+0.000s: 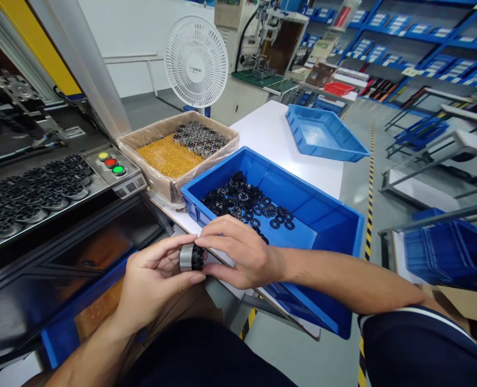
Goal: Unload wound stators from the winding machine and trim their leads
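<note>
Between my two hands is a motor stator core (186,257), a silvery metal ring with a toothed black plastic ring (198,258) on its right end. My left hand (153,274) grips the metal side between thumb and fingers. My right hand (238,250) pinches the black plastic end, its fingertips meeting those of the left hand. Just beyond my hands, a deep blue bin (327,215) holds a pile of loose black plastic rings (242,199). Many similar cores with black tops (33,191) stand in rows on the machine bed at left.
A plastic-lined box (142,131) with metal cores (202,137) on a yellow layer stands behind the bin. Buttons (110,163) sit on the machine's corner. Farther back are a white fan (196,62) and a shallow blue tray (323,134) on the white table (258,123).
</note>
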Demonstrator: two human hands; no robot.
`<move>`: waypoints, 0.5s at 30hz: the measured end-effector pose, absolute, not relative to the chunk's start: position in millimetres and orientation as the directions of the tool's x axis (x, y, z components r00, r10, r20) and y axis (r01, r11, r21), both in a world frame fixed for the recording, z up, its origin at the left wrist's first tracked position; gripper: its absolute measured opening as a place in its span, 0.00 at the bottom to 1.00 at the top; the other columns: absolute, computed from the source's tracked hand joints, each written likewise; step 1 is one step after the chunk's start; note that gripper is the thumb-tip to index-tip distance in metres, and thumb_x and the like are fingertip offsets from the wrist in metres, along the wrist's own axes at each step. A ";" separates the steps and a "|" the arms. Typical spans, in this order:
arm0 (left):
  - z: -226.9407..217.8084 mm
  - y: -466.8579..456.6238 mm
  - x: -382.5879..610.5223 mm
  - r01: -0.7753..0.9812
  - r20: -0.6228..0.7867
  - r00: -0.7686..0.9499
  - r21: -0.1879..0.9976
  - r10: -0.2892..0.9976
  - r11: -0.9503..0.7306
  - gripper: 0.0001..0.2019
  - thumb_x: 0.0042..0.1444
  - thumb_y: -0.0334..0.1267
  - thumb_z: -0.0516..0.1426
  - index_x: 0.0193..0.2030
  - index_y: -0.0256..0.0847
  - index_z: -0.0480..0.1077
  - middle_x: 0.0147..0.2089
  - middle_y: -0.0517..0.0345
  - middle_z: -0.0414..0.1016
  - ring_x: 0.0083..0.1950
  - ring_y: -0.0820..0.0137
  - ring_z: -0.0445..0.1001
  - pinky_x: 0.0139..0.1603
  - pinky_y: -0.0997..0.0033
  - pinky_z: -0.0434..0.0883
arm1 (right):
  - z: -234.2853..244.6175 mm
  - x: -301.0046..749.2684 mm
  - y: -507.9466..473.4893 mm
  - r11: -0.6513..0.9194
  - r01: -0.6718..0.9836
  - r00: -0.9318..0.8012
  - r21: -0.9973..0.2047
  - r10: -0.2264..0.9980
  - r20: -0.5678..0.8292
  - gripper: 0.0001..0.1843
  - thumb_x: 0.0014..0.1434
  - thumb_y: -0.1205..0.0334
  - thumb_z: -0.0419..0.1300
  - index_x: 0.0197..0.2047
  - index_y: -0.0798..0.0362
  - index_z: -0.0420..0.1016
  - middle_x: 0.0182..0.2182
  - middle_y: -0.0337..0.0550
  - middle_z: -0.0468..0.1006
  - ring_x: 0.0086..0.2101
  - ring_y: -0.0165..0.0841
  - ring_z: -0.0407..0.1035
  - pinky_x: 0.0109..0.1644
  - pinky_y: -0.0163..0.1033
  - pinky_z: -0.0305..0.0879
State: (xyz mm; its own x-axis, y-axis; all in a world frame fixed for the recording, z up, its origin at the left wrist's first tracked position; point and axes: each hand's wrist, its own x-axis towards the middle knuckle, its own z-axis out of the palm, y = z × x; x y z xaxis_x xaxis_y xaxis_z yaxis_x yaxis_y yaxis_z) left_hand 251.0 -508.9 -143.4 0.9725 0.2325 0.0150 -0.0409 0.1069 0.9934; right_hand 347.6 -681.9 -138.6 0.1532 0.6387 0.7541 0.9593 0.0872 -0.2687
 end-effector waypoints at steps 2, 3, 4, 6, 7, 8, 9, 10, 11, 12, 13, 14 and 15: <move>-143.4 -509.0 251.3 -0.059 0.030 0.974 0.990 0.223 0.127 0.24 0.35 0.30 0.74 0.43 0.38 0.81 0.37 0.53 0.85 0.36 0.63 0.84 0.38 0.74 0.81 | -138.3 348.5 -682.0 0.085 0.968 0.129 -0.237 0.642 0.755 0.16 0.62 0.65 0.62 0.52 0.61 0.70 0.43 0.55 0.76 0.46 0.36 0.71 0.48 0.44 0.74; -143.6 -508.3 251.9 -0.075 0.045 0.977 0.988 0.209 0.138 0.24 0.34 0.29 0.73 0.43 0.39 0.81 0.37 0.54 0.85 0.36 0.64 0.84 0.37 0.76 0.81 | -137.9 349.1 -682.1 0.082 0.973 0.115 -0.218 0.642 0.758 0.15 0.62 0.65 0.62 0.51 0.60 0.70 0.43 0.55 0.77 0.46 0.36 0.71 0.48 0.44 0.74; -143.9 -507.2 252.5 -0.087 0.058 0.980 0.985 0.191 0.150 0.24 0.34 0.27 0.73 0.43 0.40 0.81 0.37 0.55 0.85 0.36 0.65 0.84 0.36 0.78 0.80 | -137.5 349.7 -682.3 0.079 0.977 0.100 -0.196 0.642 0.760 0.14 0.63 0.64 0.62 0.50 0.60 0.71 0.43 0.55 0.77 0.46 0.36 0.71 0.48 0.44 0.74; -144.3 -504.7 253.9 -0.093 0.065 0.986 0.980 0.154 0.177 0.25 0.33 0.24 0.73 0.43 0.42 0.82 0.36 0.57 0.85 0.35 0.67 0.84 0.34 0.82 0.79 | -136.4 351.2 -682.9 0.070 0.988 0.064 -0.140 0.638 0.768 0.13 0.63 0.63 0.62 0.49 0.60 0.72 0.42 0.54 0.77 0.45 0.36 0.71 0.48 0.45 0.74; -144.4 -503.5 254.4 -0.085 0.059 0.988 0.978 0.139 0.191 0.26 0.34 0.22 0.72 0.43 0.43 0.82 0.36 0.58 0.85 0.35 0.67 0.84 0.34 0.83 0.79 | -135.8 352.0 -683.4 0.063 0.993 0.041 -0.104 0.636 0.771 0.13 0.63 0.62 0.62 0.49 0.60 0.72 0.41 0.54 0.78 0.45 0.36 0.72 0.47 0.44 0.74; -144.4 -502.6 254.7 -0.074 0.049 0.991 0.976 0.125 0.205 0.26 0.34 0.21 0.72 0.43 0.44 0.82 0.36 0.59 0.85 0.35 0.67 0.84 0.34 0.84 0.79 | -135.2 352.6 -684.0 0.059 0.996 0.013 -0.065 0.636 0.772 0.13 0.63 0.62 0.62 0.48 0.60 0.72 0.41 0.53 0.78 0.44 0.36 0.72 0.46 0.44 0.74; -144.3 -501.9 255.0 -0.061 0.038 0.993 0.974 0.108 0.217 0.26 0.34 0.21 0.72 0.43 0.44 0.82 0.36 0.59 0.85 0.36 0.67 0.84 0.35 0.84 0.79 | -134.7 353.1 -684.6 0.056 0.998 -0.013 -0.030 0.638 0.770 0.13 0.63 0.61 0.63 0.48 0.61 0.73 0.40 0.52 0.78 0.43 0.36 0.72 0.44 0.43 0.74; -144.2 -501.4 255.3 -0.047 0.027 0.996 0.973 0.090 0.228 0.26 0.34 0.20 0.71 0.43 0.45 0.82 0.36 0.59 0.85 0.36 0.67 0.84 0.35 0.83 0.79 | -134.1 353.3 -685.2 0.055 0.998 -0.033 -0.003 0.643 0.765 0.14 0.63 0.60 0.63 0.47 0.61 0.73 0.39 0.52 0.78 0.43 0.36 0.73 0.42 0.42 0.74; -144.0 -501.0 255.4 -0.032 0.015 0.997 0.971 0.072 0.239 0.26 0.34 0.20 0.71 0.43 0.44 0.82 0.36 0.58 0.85 0.36 0.66 0.84 0.36 0.82 0.79 | -133.5 353.2 -685.8 0.055 0.998 -0.045 0.012 0.648 0.760 0.15 0.63 0.59 0.63 0.47 0.61 0.73 0.38 0.51 0.78 0.42 0.36 0.73 0.41 0.42 0.74; -143.9 -500.6 255.5 -0.017 0.004 0.998 0.968 0.056 0.248 0.26 0.33 0.19 0.71 0.42 0.44 0.82 0.36 0.58 0.85 0.36 0.65 0.84 0.36 0.81 0.80 | -132.9 352.8 -686.3 0.055 0.998 -0.049 0.017 0.653 0.756 0.14 0.63 0.59 0.63 0.47 0.61 0.73 0.38 0.51 0.78 0.42 0.35 0.73 0.40 0.41 0.73; -143.8 -500.3 255.6 -0.006 -0.005 0.999 0.966 0.043 0.257 0.26 0.33 0.19 0.71 0.42 0.44 0.82 0.36 0.57 0.85 0.36 0.65 0.84 0.36 0.81 0.80 | -132.2 352.2 -686.7 0.052 0.999 -0.046 0.016 0.656 0.753 0.14 0.63 0.60 0.63 0.47 0.61 0.73 0.38 0.50 0.79 0.41 0.35 0.73 0.40 0.40 0.73; -143.9 -500.0 255.6 0.003 -0.012 0.999 0.965 0.033 0.263 0.27 0.33 0.19 0.71 0.42 0.44 0.82 0.36 0.57 0.85 0.35 0.64 0.84 0.36 0.80 0.80 | -131.6 351.4 -686.9 0.045 0.999 -0.040 0.013 0.661 0.750 0.13 0.63 0.61 0.63 0.47 0.61 0.74 0.38 0.50 0.79 0.41 0.34 0.74 0.41 0.40 0.73; -144.0 -499.6 255.6 0.008 -0.016 0.999 0.964 0.027 0.267 0.27 0.33 0.19 0.71 0.42 0.45 0.82 0.35 0.58 0.85 0.35 0.64 0.84 0.36 0.80 0.80 | -130.9 350.6 -687.0 0.035 0.999 -0.033 0.013 0.664 0.747 0.13 0.63 0.61 0.63 0.47 0.61 0.74 0.38 0.49 0.79 0.41 0.34 0.74 0.41 0.40 0.73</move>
